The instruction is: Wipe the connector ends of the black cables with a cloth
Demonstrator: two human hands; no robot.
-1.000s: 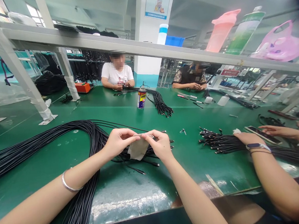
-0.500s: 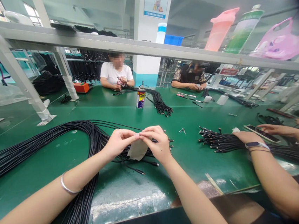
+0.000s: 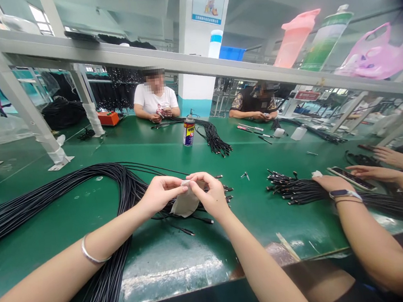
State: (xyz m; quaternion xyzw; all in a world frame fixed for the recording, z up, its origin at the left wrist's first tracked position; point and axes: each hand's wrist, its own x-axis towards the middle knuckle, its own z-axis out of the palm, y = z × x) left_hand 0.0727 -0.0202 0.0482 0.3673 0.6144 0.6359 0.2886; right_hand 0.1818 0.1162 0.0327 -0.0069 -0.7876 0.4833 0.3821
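Note:
My left hand (image 3: 161,194) and my right hand (image 3: 207,194) meet above the green table (image 3: 154,255), fingertips pinched together on the top edge of a pale beige strip (image 3: 185,204) that hangs down between them. Both hands are closed in a pinch. A silver bangle (image 3: 89,253) circles my left wrist. A thick bundle of black cables (image 3: 94,189) curves across the table from the left and runs under my hands, its plug ends (image 3: 226,189) showing just right of my right hand.
A co-worker's arms (image 3: 358,221) rest at the right on another black cable bundle (image 3: 298,191), beside a phone (image 3: 350,178). Two people sit at the far side with more cables (image 3: 217,142). A small glue bottle (image 3: 189,132) stands mid-table. A metal shelf frame (image 3: 179,65) crosses overhead.
My hands have shifted a little lower and closer together on the strip. The co-worker's far hand has reached out further at the right.

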